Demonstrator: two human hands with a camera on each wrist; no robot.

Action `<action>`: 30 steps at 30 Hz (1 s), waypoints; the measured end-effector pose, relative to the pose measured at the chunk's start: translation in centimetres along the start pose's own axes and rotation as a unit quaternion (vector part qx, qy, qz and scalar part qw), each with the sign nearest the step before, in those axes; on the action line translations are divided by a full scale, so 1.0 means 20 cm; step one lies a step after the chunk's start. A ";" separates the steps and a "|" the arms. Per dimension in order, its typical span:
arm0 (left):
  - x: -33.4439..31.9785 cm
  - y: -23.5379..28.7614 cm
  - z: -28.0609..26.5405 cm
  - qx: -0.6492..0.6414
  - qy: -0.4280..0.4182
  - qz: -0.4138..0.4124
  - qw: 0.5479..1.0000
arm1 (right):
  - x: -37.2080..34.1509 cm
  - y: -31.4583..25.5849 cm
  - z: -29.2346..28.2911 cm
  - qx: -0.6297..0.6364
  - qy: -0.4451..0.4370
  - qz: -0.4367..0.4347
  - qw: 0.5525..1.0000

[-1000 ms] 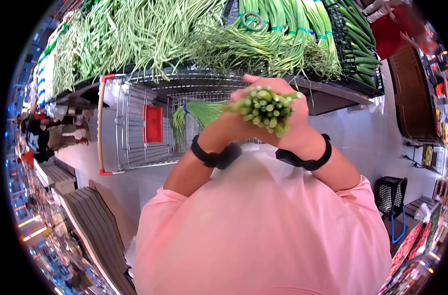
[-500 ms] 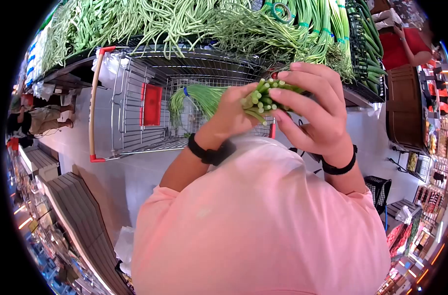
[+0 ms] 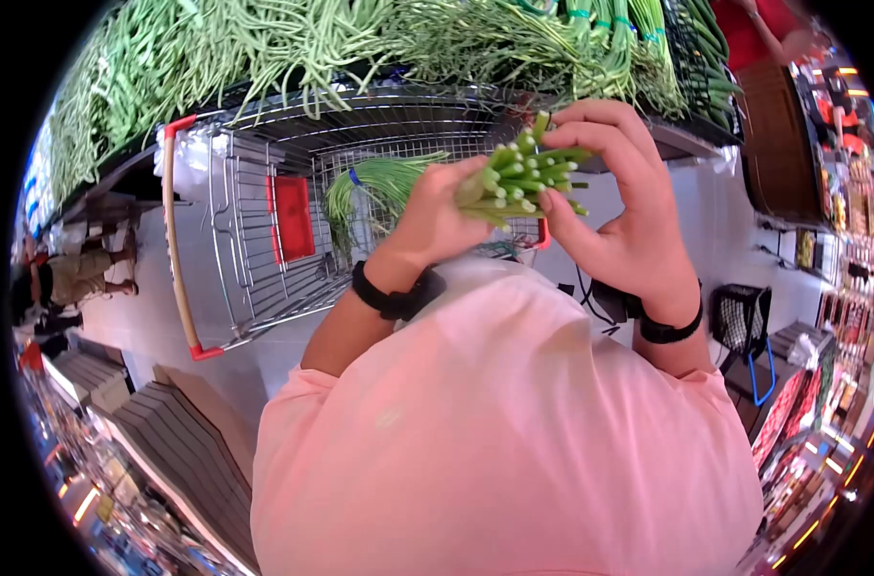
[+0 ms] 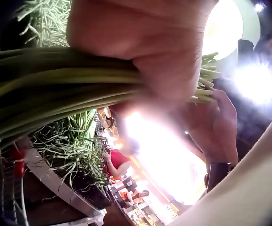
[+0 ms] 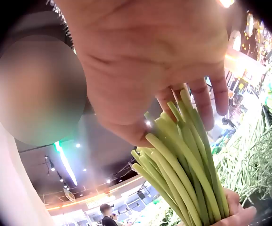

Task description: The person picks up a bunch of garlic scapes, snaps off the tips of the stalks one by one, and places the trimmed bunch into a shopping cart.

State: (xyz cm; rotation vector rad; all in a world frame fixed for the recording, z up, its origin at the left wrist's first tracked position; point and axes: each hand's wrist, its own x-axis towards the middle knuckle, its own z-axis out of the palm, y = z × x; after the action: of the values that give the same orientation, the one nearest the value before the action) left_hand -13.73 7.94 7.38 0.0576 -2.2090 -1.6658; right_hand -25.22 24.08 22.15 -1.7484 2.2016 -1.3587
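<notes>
My left hand [image 3: 435,213] grips a bunch of green garlic scapes [image 3: 523,182] in front of my chest, cut ends toward me. In the left wrist view the long stems [image 4: 65,87] run out from under the palm. My right hand [image 3: 624,197] is around the cut ends, fingers spread on the far side and thumb at the near side. Seen from the right wrist, the stems [image 5: 183,160] stick up unevenly toward the right palm, their tips close to thumb and fingers. Another bunch of scapes [image 3: 389,187] with a blue band lies in the shopping cart.
The wire shopping cart [image 3: 254,288], with a red panel [image 3: 290,219], stands front left against the vegetable stand. Long beans [image 3: 293,48], loose scapes [image 3: 514,58] and cucumbers [image 3: 706,58] fill the stand. A black basket [image 3: 741,317] is at right, a slatted bench [image 3: 173,437] at left.
My hands, earlier close together around the bunch, have parted. The right hand has moved right and its fingers have spread around the cut ends. The left hand keeps its grip, and the stems have tilted rightward.
</notes>
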 end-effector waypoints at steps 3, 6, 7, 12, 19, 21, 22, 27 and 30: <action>0.03 0.03 0.05 -0.045 -0.022 -0.033 0.998 | -0.05 0.01 -0.02 -0.002 0.006 0.029 1.000; 0.05 -0.02 0.15 -0.083 -0.030 -0.052 0.995 | -0.09 0.04 -0.07 -0.019 0.009 0.024 0.999; 0.07 -0.01 0.19 -0.118 -0.031 -0.073 0.990 | -0.10 0.06 -0.09 -0.026 0.011 0.024 0.999; 0.13 0.06 0.28 -0.041 -0.033 0.001 0.999 | -0.20 0.13 -0.23 -0.010 0.015 0.044 0.999; 0.20 0.15 0.47 -0.032 -0.059 -0.019 0.998 | -0.20 0.20 -0.45 0.046 -0.036 0.065 0.996; 0.20 0.16 0.50 -0.012 -0.057 -0.039 0.998 | -0.20 0.25 -0.52 0.033 -0.078 0.053 0.995; 0.20 0.18 0.52 -0.014 -0.052 -0.040 0.998 | -0.21 0.28 -0.55 0.034 -0.091 0.044 0.994; 0.18 0.26 0.61 0.003 -0.013 -0.065 0.998 | -0.19 0.38 -0.63 0.007 -0.132 -0.065 0.989; 0.17 0.27 0.63 0.058 -0.005 -0.048 0.997 | -0.18 0.43 -0.65 0.028 -0.150 -0.087 0.985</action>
State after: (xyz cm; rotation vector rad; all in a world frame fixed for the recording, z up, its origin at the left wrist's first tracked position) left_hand -19.78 20.43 10.47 0.1891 -2.3430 -1.5869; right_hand -37.06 34.81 23.10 -2.0116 1.8763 -1.0834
